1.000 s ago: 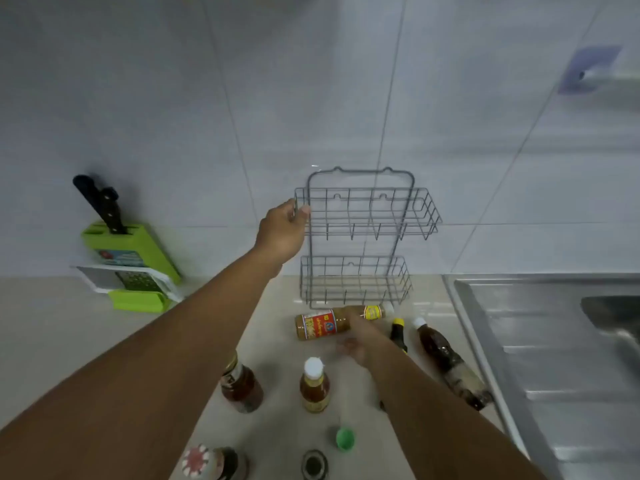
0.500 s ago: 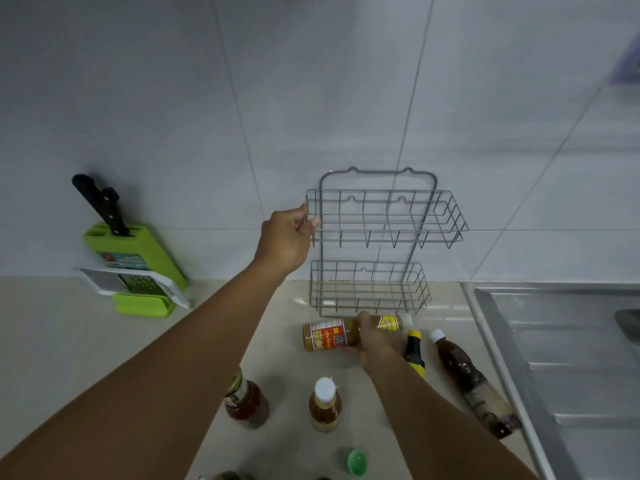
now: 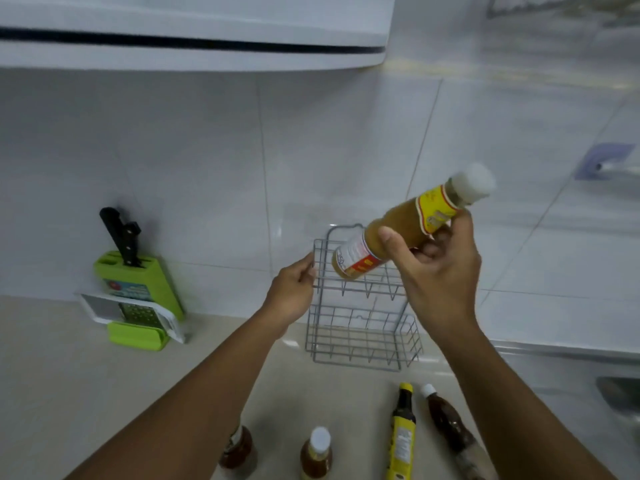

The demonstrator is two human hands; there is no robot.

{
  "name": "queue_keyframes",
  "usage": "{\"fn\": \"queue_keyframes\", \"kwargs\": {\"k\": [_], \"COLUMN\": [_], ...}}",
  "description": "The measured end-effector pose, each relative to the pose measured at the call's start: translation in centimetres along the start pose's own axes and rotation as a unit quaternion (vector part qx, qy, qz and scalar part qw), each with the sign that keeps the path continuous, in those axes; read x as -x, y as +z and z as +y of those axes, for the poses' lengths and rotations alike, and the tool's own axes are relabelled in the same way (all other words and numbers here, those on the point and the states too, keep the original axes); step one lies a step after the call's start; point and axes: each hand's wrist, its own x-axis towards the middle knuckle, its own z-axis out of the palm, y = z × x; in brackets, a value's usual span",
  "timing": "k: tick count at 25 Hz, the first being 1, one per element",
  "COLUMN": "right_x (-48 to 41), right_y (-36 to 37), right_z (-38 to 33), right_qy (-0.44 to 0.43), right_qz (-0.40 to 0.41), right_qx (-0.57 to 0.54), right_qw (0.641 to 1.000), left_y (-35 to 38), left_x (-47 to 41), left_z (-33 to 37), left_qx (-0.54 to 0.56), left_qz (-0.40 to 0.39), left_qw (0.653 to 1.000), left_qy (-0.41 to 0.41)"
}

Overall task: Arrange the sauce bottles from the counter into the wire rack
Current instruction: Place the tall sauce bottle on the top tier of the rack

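A grey two-tier wire rack stands on the counter against the tiled wall. My left hand grips the left edge of its upper tier. My right hand holds an orange-brown sauce bottle with a white cap and red-yellow label, tilted, in the air over the rack's upper tier. On the counter in front lie a yellow-labelled dark bottle and a brown bottle. Two more stand nearer: a white-capped one and a dark jar-like one.
A green knife block with black-handled knives and a white grater stand at the left by the wall. A steel sink edge runs on the right. A white cabinet underside hangs above.
My right hand has taken the orange-brown bottle off the counter and raised it over the rack. The left hand stays on the rack. The view has tipped upward.
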Motion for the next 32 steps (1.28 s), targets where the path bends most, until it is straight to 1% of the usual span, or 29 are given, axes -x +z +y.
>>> {"fn": "queue_keyframes", "kwargs": {"k": [3,6,9,11,14,18,22,26,28,29,31,32], "right_x": [-3.2,-4.2,-3.9,-3.6,-3.6,-3.6,-3.5,-2.0,-1.8,-1.9,-2.2,-2.4], "right_y": [2.7,4.9,6.2,6.8,7.4,8.0,7.7,7.2,7.2,7.1,6.8,6.2], "right_z": [-0.4,0.7,2.2,2.8,3.0,3.4,4.4,6.4,6.9,6.8,6.8,6.7], "right_qy": [-0.012,0.025,0.050,0.055,0.053,0.039,0.036,0.057,0.059,0.060,0.073,0.085], "right_qz": [-0.052,-0.096,-0.105,-0.098,-0.093,-0.119,-0.133,-0.142,-0.150,-0.158,-0.182,-0.195], "right_qx": [0.088,0.138,0.159,0.172,0.186,0.221,0.251,0.257,0.244,0.239,0.227,0.223], "right_qw": [0.995,0.986,0.980,0.979,0.977,0.967,0.958,0.954,0.956,0.956,0.954,0.951], "left_y": [0.2,0.2,0.2,0.1,0.1,0.3,0.3,0.5,0.4,0.2,0.2,0.4], "left_x": [0.3,0.7,1.3,1.7,1.9,1.7,1.9,2.0,2.3,2.6,3.3,3.8], "left_z": [0.1,0.6,1.2,1.6,1.5,1.2,1.3,1.8,2.4,2.7,3.1,3.3], "left_qx": [-0.002,-0.006,-0.011,-0.018,-0.016,-0.013,-0.024,-0.066,-0.089,-0.103,-0.155,-0.192], "left_qz": [0.004,-0.001,-0.014,-0.020,-0.018,-0.020,-0.020,-0.033,-0.036,-0.033,-0.031,-0.043], "left_qw": [1.000,1.000,1.000,1.000,1.000,1.000,0.999,0.997,0.995,0.992,0.977,0.965], "left_qy": [-0.003,-0.002,0.000,0.002,0.010,0.015,0.007,-0.014,-0.034,-0.060,-0.142,-0.174]}}
